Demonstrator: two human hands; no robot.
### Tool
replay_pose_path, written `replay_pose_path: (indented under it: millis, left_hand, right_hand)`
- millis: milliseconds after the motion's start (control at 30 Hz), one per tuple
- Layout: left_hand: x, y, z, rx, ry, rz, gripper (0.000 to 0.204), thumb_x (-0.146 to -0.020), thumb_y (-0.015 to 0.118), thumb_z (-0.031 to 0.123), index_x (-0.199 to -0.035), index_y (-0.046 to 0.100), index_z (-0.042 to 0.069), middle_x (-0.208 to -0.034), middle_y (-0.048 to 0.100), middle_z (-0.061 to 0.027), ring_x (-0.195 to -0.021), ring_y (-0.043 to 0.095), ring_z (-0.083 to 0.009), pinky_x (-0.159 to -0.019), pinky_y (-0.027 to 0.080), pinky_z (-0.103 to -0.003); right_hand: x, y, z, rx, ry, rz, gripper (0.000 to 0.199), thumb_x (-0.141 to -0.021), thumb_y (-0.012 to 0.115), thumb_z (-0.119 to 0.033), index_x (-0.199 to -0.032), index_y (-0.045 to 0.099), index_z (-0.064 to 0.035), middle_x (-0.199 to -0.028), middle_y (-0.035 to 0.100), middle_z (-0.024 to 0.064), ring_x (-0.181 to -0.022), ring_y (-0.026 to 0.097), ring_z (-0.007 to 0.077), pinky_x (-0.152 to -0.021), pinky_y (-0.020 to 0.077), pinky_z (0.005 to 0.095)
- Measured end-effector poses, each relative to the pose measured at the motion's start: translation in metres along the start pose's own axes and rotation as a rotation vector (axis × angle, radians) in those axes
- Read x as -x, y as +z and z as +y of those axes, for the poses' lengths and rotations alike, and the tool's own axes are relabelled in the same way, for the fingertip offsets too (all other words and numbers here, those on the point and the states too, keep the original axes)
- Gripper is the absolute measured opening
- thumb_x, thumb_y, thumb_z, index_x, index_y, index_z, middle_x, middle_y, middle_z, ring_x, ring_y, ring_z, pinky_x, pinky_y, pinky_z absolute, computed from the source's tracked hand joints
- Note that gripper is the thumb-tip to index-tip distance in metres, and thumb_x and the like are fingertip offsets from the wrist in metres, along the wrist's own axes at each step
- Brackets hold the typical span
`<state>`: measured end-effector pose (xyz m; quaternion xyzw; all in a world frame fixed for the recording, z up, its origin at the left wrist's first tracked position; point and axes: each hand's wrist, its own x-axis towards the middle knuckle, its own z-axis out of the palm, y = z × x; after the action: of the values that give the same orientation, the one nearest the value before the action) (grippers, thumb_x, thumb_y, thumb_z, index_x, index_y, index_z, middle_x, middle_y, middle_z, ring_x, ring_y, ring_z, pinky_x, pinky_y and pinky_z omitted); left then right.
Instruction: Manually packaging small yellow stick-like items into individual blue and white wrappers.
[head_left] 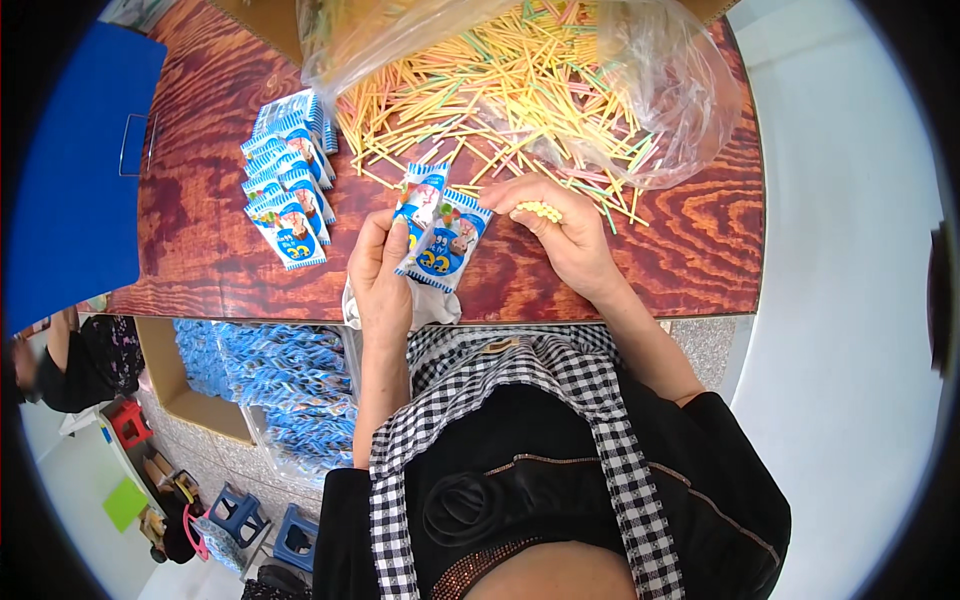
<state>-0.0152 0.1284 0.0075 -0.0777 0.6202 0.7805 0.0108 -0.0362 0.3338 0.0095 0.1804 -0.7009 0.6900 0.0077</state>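
My left hand (380, 268) is closed on two small blue-and-white packets (456, 250), pinched under the thumb near the table's front edge. A bundle of thin yellow sticks (539, 210) is gripped in my right hand (578, 245), with the stick ends showing between the fingers. The right fingertips meet the upper right corner of the nearer packet. Whether that packet is open there I cannot tell. Something white and crumpled (436, 308) lies beneath the packets at the table edge. Left of my hands, several similar packets (292, 235) overlap in two rows.
A large heap of yellow, pink and green sticks (500, 75) spills from a clear plastic bag (690, 120) at the back of the wood-grain table (210, 190). Below left, a cardboard box (200, 412) holds many blue packets. A blue panel (80, 170) stands left; stools (240, 515) and another person (85, 360) are beyond.
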Motion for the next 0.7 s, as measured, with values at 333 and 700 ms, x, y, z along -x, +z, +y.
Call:
replay_pose_path:
  millis: [333, 700]
  left_hand:
    - [0.0, 0.003, 0.002, -0.202, 0.135, -0.069, 0.008, -0.092, 0.055, 0.0, -0.1, 0.057, -0.001, -0.091, 0.057, -0.0011, -0.079, 0.051, -0.0045, -0.071, 0.042, -0.018]
    - [-0.005, -0.007, 0.0, -0.344, 0.287, 0.012, 0.009, -0.091, 0.055, -0.001, -0.096, 0.061, -0.006, -0.094, 0.056, -0.0047, -0.086, 0.052, -0.0097, -0.075, 0.04, -0.02]
  right_hand:
    - [0.003, 0.0, -0.002, -0.015, 0.028, 0.014, 0.012, -0.088, 0.052, 0.004, -0.094, 0.061, 0.0018, -0.102, 0.065, 0.0135, -0.102, 0.061, 0.0242, -0.089, 0.0474, 0.0338]
    - [0.004, 0.0, -0.001, -0.009, -0.001, 0.003, 0.012, -0.088, 0.051, 0.005, -0.094, 0.061, 0.0021, -0.102, 0.065, 0.0133, -0.101, 0.061, 0.0234, -0.089, 0.0473, 0.0334]
